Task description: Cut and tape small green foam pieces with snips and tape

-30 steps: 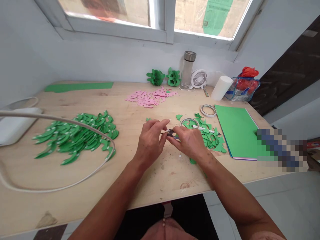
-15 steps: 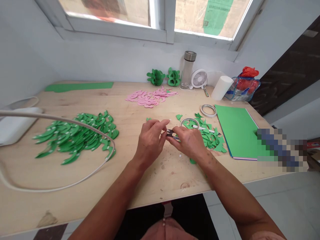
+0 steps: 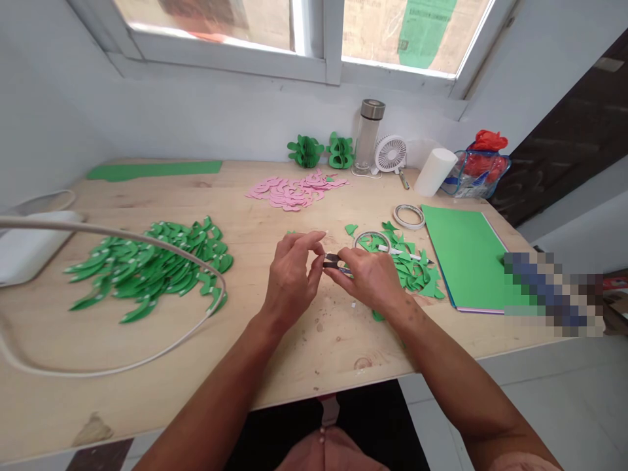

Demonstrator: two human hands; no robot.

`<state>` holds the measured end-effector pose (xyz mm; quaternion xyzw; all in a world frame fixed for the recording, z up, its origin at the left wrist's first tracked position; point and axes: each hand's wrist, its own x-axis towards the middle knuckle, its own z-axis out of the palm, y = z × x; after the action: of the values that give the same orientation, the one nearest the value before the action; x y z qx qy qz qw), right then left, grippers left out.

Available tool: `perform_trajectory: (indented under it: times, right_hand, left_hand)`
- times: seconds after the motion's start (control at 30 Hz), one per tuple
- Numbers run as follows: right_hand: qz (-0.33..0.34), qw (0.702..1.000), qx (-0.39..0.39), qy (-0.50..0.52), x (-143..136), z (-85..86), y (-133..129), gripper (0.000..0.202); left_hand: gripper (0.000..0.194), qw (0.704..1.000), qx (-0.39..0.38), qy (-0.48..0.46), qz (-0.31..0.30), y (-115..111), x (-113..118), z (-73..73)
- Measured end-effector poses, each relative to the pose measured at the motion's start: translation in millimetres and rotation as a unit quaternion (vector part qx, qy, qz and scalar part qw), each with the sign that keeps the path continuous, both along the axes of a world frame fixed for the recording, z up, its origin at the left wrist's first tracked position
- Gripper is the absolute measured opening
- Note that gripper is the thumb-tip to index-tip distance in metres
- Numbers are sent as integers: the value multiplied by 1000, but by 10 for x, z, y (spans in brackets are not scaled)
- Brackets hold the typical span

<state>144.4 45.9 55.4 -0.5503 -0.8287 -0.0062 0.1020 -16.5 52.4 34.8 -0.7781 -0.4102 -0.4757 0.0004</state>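
Note:
My right hand (image 3: 371,276) is closed around a small pair of dark thread snips (image 3: 332,260) over the middle of the table. The blades point left, toward my left hand (image 3: 290,276). That hand has its thumb and a finger pinched at the blade tips, and its other fingers are bent. Whatever lies between those fingertips is too small to make out. Just right of my right hand is a heap of green paper scraps (image 3: 417,271), with a tape roll (image 3: 371,234) and a white pen (image 3: 397,252) on it.
Green curved paper pieces with white patches (image 3: 161,261) lie in a pile at left, crossed by a pale cable (image 3: 147,237). Pink paper cutouts (image 3: 289,193) lie farther back. Green sheets (image 3: 471,261) and another tape roll (image 3: 409,216) lie right. A glass bottle (image 3: 367,140) and fan (image 3: 391,155) stand behind.
My left hand has shifted slightly left, and its bent fingers have opened a little from the snips. My right hand and the snips have barely moved.

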Motion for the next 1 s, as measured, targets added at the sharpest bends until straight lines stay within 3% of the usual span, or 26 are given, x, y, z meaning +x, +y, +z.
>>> perform_trajectory:
  times: [0.2,0.43,0.7,1.0]
  right_hand:
    - [-8,1000,-5,-1,13,-2,8,40]
    - [-31,999,0,11,68,-18,54,38]
    - [-75,997,-13,-11,129,-29,125,36]
    - [-176,983,-12,-50,188,-17,199,37]
  left_hand:
    - [36,990,-85,-112,6,-9,-17,14]
    - [40,935,-209,-281,-58,41,-31,14]
    - [40,887,-265,-363,-100,47,-19,2]
    - [40,839,-303,-436,-121,67,15,3]
